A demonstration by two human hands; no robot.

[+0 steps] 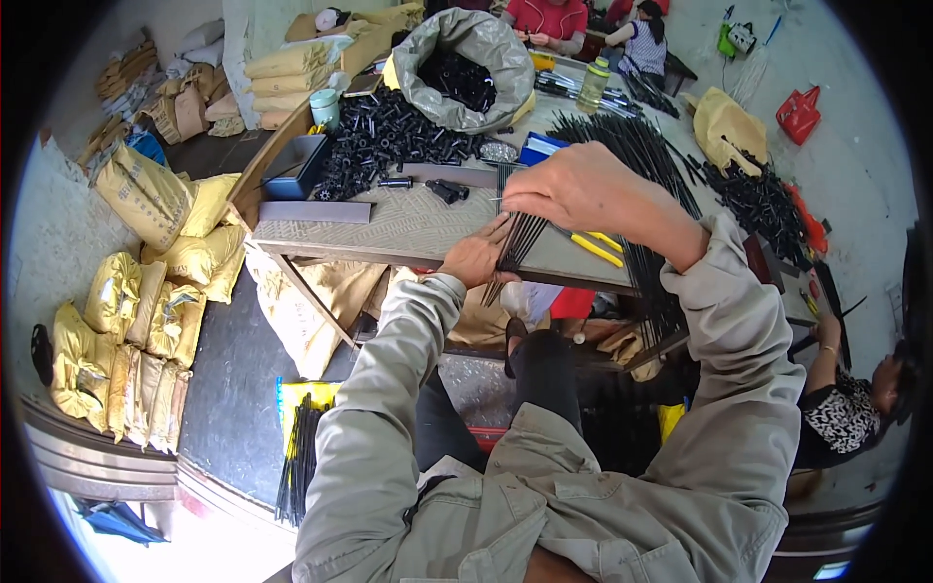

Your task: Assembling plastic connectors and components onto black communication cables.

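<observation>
Fingers of the right hand are drawn into a pinch over the black rods, apparently gripping a thin pale piece, its kind too small to tell. I find the left hand partly curled round the rods, which lie across the near edge of the table, left of the yellow-handled tool. Step in hand, I judge: working the rods' upper ends. Next move calls for a steady left hold and exact right-hand placement.
</observation>
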